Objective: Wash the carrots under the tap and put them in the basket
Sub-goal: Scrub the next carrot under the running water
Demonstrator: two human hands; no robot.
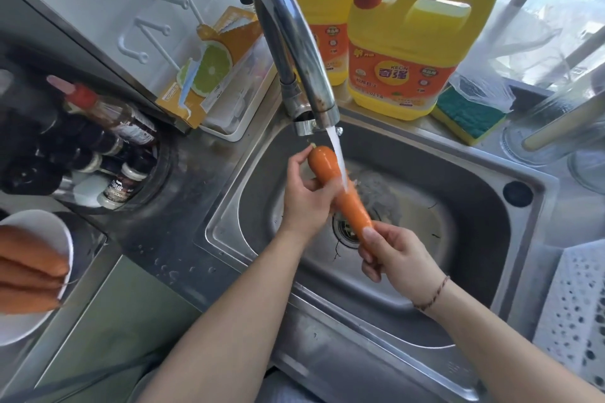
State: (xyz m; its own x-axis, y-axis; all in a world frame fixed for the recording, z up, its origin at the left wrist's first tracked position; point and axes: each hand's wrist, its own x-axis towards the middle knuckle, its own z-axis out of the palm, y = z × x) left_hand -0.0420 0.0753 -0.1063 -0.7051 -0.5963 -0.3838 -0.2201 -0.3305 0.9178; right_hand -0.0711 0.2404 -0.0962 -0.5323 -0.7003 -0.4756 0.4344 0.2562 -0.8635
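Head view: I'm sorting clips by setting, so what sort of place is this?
Most likely a home kitchen: a steel sink with a running tap, yellow detergent jugs and seasoning bottles.

Left hand (307, 196) curled in a grip; right hand (393, 253) pinching, forearms converging.

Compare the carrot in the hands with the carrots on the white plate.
The held carrot is wet under the tap's stream above the sink; the plate carrots lie away from the water on the white plate. The held carrot is gripped at both ends by the left hand and right hand; the plate carrots lie untouched, cut off by the frame edge. All are orange.
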